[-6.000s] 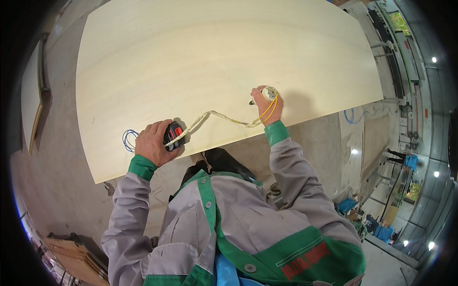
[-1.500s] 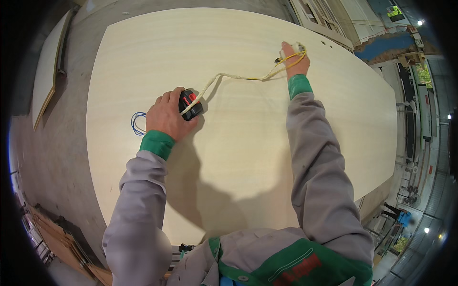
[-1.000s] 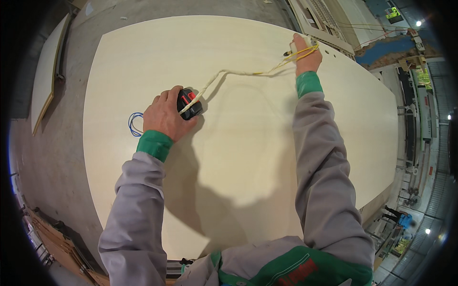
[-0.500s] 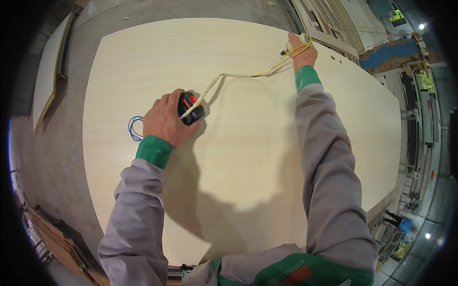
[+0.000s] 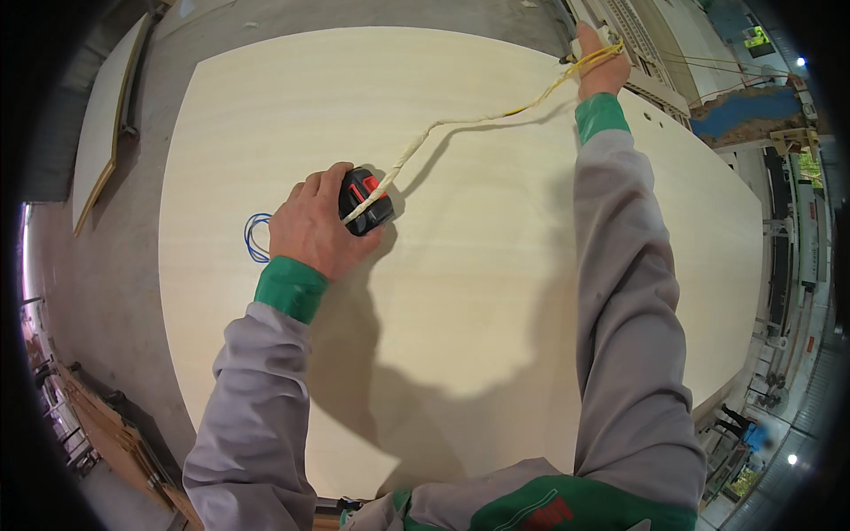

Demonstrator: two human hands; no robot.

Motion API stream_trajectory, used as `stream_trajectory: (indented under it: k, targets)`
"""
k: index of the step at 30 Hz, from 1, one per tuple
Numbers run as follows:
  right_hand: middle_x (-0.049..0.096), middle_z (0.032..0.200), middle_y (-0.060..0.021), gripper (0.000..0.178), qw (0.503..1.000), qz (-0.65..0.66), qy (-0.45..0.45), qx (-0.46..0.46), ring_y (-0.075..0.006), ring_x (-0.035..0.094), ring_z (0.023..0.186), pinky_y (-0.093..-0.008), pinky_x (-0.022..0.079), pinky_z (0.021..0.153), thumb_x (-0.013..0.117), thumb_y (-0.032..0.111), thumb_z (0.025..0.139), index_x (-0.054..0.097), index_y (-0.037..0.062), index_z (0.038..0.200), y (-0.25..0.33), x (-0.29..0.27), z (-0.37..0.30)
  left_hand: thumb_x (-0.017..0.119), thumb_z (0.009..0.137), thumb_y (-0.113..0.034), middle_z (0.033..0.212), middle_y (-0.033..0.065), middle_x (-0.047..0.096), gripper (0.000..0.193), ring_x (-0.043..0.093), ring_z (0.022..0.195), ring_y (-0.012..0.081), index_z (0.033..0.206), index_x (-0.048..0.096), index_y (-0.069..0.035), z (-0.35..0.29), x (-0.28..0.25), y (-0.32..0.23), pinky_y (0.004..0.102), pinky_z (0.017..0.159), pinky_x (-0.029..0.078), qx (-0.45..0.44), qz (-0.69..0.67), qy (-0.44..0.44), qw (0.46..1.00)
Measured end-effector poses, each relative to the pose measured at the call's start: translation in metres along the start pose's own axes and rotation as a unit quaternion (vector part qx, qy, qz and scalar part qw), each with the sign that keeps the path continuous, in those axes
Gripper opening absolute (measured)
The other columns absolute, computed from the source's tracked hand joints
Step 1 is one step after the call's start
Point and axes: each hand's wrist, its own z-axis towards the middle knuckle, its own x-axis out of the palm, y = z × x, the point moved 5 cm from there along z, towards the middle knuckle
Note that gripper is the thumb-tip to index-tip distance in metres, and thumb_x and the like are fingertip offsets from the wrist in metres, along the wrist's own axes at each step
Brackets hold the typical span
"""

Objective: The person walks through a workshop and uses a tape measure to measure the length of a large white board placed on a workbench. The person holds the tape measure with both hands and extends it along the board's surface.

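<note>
My left hand (image 5: pixel 312 226) is closed over a black block with red parts (image 5: pixel 379 215), which rests on a large pale wooden board (image 5: pixel 469 327). A cable wrapped in cream tape (image 5: pixel 413 152) passes over the block and under my fingers. On the wrist side of that hand, thin blue wires (image 5: pixel 249 232) stick out in a loop. My right hand (image 5: pixel 605 75), at the far right edge of the board, grips the cable's other end. Yellow wires (image 5: pixel 591 58) and a whitish piece (image 5: pixel 606 37) show at its fingers; its exact kind is unclear.
A pale panel (image 5: pixel 111 115) leans at the far left above the grey floor (image 5: pixel 88 292). Stacked brown boards (image 5: pixel 111 425) lie at the lower left. Long rails (image 5: pixel 660 88) run beyond the board's far right corner. A person in blue (image 5: pixel 754 435) stands at lower right.
My right hand has moved farther away and to the right, drawing the cable straighter. My left hand stays on the block, and the view has shifted slightly.
</note>
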Motion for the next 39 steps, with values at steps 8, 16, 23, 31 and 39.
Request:
stream_trajectory:
  k: [8,16,23,31,39]
  targets:
    - [0.077,0.096,-0.0091,0.044,0.999,-0.029,-0.043,0.017,-0.02,0.069,0.084,-0.0356,0.057,0.083,0.093,0.032,0.079,0.073,-0.0021,0.099,0.024,0.027,-0.011,0.087,0.072,-0.038,0.123,0.0125,0.07,0.076,0.07,0.114,0.0334,0.139,0.06,-0.014,0.017,-0.008,0.019,0.0461,0.093,0.059,-0.013,0.003,0.014,1.0]
    - [0.072,0.088,-0.0008,0.029,0.996,0.034,-0.067,-0.046,-0.0098,0.063,0.078,-0.0272,0.053,0.075,0.091,0.022,0.087,0.071,0.002,0.095,0.172,-0.064,-0.108,0.084,0.075,-0.045,0.13,0.0138,0.068,0.08,0.067,0.121,0.0336,0.145,0.057,-0.014,0.017,-0.012,0.015,0.0479,0.098,0.058,-0.018,0.039,0.026,0.999]
    - [0.073,0.091,-0.0022,0.023,0.995,-0.022,-0.101,0.012,-0.0102,0.064,0.08,-0.0277,0.054,0.077,0.086,0.018,0.091,0.072,0.0017,0.099,0.237,-0.166,-0.304,0.082,0.074,-0.058,0.138,0.0153,0.065,0.091,0.064,0.129,0.0346,0.15,0.055,-0.015,-0.003,-0.02,0.029,0.0474,0.106,0.055,0.002,0.066,0.05,0.997]
    - [0.075,0.094,-0.007,0.022,0.978,-0.005,-0.169,0.125,-0.0132,0.07,0.09,-0.0284,0.056,0.082,0.082,0.015,0.093,0.072,-0.0013,0.104,0.347,-0.233,-0.581,0.083,0.075,-0.052,0.133,0.0153,0.067,0.085,0.066,0.121,0.0358,0.146,0.058,-0.013,-0.241,-0.068,0.097,0.0478,0.101,0.056,0.154,0.021,0.163,0.974]
    - [0.076,0.099,-0.0064,0.019,0.977,-0.078,-0.057,0.188,-0.0139,0.071,0.092,-0.0304,0.058,0.084,0.081,0.01,0.091,0.072,0.0007,0.106,0.433,-0.211,-0.79,0.093,0.067,-0.034,0.128,0.0155,0.068,0.084,0.067,0.114,0.0388,0.141,0.058,-0.014,-0.475,-0.15,0.252,0.0495,0.098,0.056,0.335,-0.001,0.232,0.913]
